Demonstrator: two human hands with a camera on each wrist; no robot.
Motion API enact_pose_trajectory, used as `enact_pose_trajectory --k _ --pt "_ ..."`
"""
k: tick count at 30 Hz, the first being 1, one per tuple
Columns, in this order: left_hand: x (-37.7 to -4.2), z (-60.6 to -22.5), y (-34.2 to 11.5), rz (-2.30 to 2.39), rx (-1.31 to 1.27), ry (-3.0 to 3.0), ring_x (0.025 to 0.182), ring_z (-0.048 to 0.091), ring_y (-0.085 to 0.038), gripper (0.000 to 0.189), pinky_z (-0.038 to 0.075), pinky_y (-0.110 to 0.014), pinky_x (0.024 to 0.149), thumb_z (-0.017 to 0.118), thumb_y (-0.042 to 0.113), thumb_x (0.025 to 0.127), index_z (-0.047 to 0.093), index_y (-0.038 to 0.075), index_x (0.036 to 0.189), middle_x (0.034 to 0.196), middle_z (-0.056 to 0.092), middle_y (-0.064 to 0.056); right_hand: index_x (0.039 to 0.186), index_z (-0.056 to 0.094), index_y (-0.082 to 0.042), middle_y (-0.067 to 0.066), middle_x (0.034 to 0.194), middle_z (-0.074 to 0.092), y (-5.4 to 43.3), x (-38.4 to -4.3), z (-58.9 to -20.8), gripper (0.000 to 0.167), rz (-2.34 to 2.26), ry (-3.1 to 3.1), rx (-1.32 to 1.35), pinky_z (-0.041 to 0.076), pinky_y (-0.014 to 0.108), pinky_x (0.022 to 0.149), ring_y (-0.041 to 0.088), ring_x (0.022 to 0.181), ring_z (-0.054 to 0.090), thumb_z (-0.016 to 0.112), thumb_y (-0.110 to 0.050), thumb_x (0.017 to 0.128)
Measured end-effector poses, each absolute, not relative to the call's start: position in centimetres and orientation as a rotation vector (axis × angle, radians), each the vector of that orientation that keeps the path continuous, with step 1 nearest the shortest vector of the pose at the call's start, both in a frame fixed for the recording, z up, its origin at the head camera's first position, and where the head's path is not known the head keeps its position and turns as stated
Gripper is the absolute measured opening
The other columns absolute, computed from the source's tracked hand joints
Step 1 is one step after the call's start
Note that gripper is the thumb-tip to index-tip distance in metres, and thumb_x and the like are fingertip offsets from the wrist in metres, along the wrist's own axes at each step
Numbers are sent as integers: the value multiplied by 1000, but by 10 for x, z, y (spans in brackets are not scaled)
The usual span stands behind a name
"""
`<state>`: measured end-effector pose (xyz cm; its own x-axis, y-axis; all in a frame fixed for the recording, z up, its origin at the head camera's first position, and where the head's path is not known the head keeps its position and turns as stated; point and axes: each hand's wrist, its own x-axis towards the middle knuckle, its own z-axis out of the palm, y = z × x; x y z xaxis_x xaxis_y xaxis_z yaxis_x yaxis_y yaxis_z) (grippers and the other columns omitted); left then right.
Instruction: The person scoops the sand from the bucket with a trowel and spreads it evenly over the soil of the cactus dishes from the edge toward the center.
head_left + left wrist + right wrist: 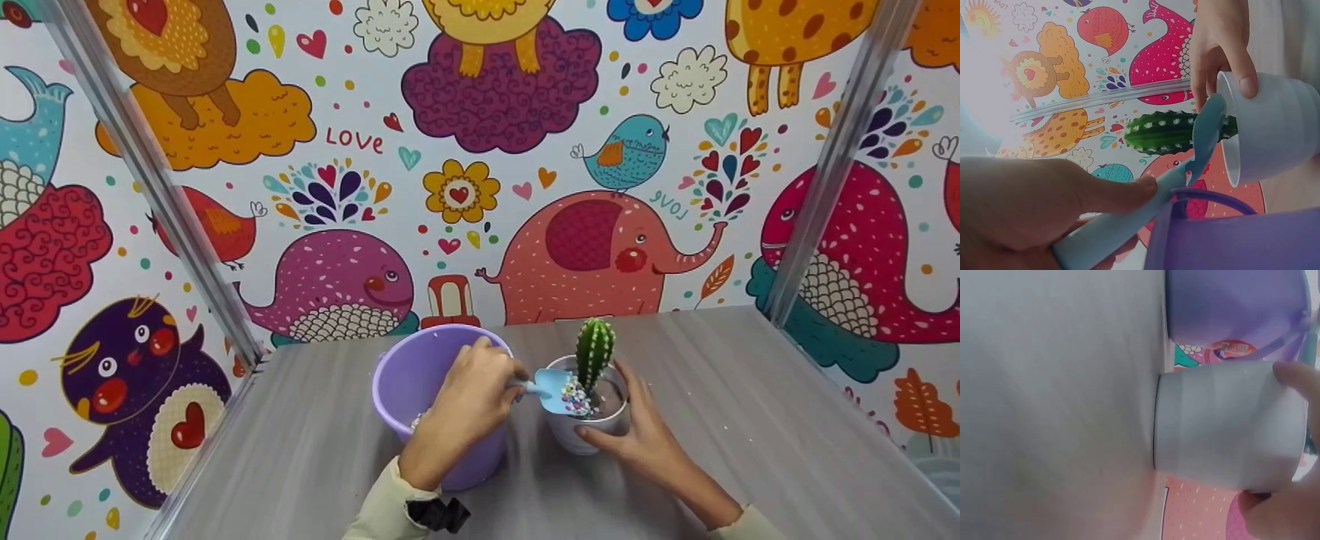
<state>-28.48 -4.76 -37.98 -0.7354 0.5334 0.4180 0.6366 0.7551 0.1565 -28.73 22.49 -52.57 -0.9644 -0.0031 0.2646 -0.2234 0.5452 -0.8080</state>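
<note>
My left hand (476,386) grips the handle of a light blue toy shovel (1123,225), its thumb lying along the handle. The shovel's blade reaches over the rim of a white flowerpot (574,436). Small multicoloured pebbles (576,397) lie at the blade's front edge, beside a green cactus (595,352) standing upright in the pot. My right hand (649,439) holds the pot at its right side, thumb at the front and fingers behind. In the right wrist view the white pot (1224,427) stands with its base on the table.
A purple bucket (489,454) stands left of the pot, under my left forearm, with some pale pebbles (417,420) visible inside. A few tiny specks lie on the grey table (750,390) at right. Cartoon-printed panels (457,247) and metal posts (825,165) border the table.
</note>
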Motion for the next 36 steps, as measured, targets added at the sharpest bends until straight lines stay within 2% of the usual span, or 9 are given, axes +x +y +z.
enact_pose_trajectory --k 5,12,21,30,36 --pt "-282 -380 -45 -355 -895 -2575 94 59 -19 8 46 -33 82 88 16 90 88 17 98 92 81 3 172 18 -21 21 167 34 223 -287 -528 128 1335 -2556 185 32 77 121 45 158 35 96 -56 77" --pt "-280 -379 -41 -252 -868 -2542 95 60 -19 8 45 -32 81 88 16 91 88 18 98 93 81 3 174 14 -22 16 179 20 226 -287 -530 126 1390 -2533 267 24 77 125 45 165 23 95 -49 81" --pt "-280 -380 -39 -212 -860 -2540 96 60 -19 8 45 -32 79 87 18 91 88 20 98 95 82 3 172 18 -18 21 161 38 219 -286 -527 130 1284 -2566 145 35 73 121 44 155 39 96 -57 76" --pt "-278 -379 -38 -224 -859 -2537 94 59 -19 7 44 -32 79 87 21 92 88 21 99 92 81 4 173 12 -18 16 179 20 231 -290 -528 129 1416 -2535 329 23 78 124 44 165 23 96 -45 80" --pt "-276 -379 -38 -250 -876 -2547 92 59 -18 7 42 -30 76 87 19 91 88 21 97 90 80 4 172 18 -18 21 170 32 224 -288 -527 129 1341 -2512 264 33 74 122 45 159 33 99 -47 76"
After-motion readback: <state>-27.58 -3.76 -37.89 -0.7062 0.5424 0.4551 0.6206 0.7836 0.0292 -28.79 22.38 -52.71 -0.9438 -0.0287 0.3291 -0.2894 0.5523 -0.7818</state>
